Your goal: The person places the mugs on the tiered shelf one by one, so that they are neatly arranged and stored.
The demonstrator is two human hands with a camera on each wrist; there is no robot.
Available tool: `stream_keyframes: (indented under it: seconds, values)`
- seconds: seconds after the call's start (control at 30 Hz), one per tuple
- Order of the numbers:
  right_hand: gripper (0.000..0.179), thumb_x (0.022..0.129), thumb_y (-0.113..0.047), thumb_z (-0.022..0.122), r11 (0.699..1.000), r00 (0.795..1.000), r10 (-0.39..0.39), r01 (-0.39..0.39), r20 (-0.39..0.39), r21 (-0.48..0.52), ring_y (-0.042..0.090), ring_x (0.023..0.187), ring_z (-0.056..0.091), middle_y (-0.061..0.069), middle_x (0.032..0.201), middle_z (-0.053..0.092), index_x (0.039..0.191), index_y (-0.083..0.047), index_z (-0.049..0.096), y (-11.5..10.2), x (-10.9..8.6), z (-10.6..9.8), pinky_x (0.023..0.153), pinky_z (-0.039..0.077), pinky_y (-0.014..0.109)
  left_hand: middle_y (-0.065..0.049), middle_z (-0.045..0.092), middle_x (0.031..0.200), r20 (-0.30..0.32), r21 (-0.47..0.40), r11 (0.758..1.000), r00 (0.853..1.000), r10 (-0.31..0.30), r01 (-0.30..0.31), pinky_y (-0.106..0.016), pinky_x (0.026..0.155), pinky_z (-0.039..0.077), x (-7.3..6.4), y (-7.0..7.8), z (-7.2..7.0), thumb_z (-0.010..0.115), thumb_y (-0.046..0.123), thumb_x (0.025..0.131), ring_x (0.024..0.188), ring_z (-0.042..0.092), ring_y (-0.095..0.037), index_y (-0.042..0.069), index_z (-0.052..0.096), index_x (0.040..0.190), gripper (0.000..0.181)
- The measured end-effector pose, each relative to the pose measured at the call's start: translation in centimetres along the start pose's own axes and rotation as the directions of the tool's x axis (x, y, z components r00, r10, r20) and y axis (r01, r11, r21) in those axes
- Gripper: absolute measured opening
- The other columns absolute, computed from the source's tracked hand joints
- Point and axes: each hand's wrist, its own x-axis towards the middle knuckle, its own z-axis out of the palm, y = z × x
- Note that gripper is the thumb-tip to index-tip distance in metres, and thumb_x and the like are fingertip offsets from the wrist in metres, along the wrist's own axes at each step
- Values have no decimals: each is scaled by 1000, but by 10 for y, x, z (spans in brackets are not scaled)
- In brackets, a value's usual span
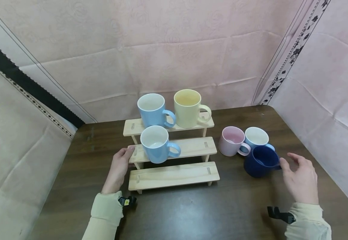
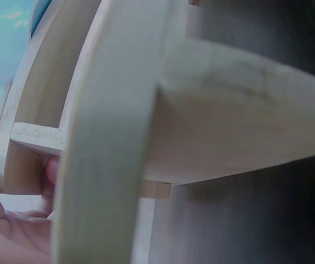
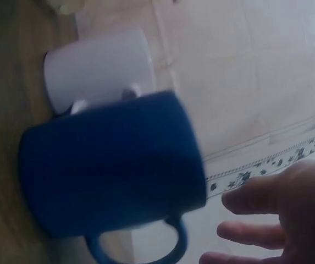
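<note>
My left hand (image 1: pixel 120 166) grips the left end of the middle step of a three-step wooden stand (image 1: pixel 174 175); in the left wrist view a fingertip (image 2: pixel 51 169) shows beneath the wood. A light blue mug (image 1: pixel 154 146) stands on that middle step. The top step bears another light blue mug (image 1: pixel 151 110) and a pale yellow mug (image 1: pixel 187 108). At the right, a dark blue mug (image 1: pixel 258 163) stands upright on the table. My right hand (image 1: pixel 301 178) is beside its handle (image 3: pixel 183 242), fingers (image 3: pixel 250 234) extended and apart from the mug in the right wrist view.
Behind the dark blue mug, a pink mug (image 1: pixel 230 143) and a light blue mug (image 1: pixel 255 136) stand close together. The dark wooden table (image 1: pixel 192 213) is bordered by patterned cloth (image 1: pixel 168 60) at the back and both sides.
</note>
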Motion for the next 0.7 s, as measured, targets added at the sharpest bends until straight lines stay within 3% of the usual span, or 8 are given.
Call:
stream_keyframes:
  seconds: [0.2,0.4,0.6,0.7]
  values:
    - [47,99,-13,41,999,998,-28,29,50,-17,57,118,37,39,135,36,140,11,38,14,7,6,94,31,66,-10,56,99,1,-6,1000,1000,-3,3,-50,90,46,0,0,0,45,44,103,87,54,-21,-1,53,115,48]
    - [51,99,-11,37,1000,995,-12,13,95,-19,59,121,36,39,142,31,145,10,29,18,12,12,94,31,69,-9,56,97,2,-10,1000,1000,0,0,-49,88,48,1,-1,0,45,44,102,85,55,-20,-1,53,113,47]
    - [49,100,-12,35,1000,994,-20,22,104,-18,57,121,38,39,139,34,144,10,33,19,12,13,93,33,67,-8,56,95,0,-15,1000,1000,-2,2,-49,88,48,1,-1,0,45,44,102,85,54,-19,-2,53,113,47]
    - [46,100,-11,35,999,994,-37,39,106,-20,57,118,40,40,134,37,141,11,37,19,12,14,91,34,66,-8,56,96,2,-13,1000,1000,-9,9,-42,84,50,1,-1,0,46,45,102,86,54,-19,-1,53,113,48]
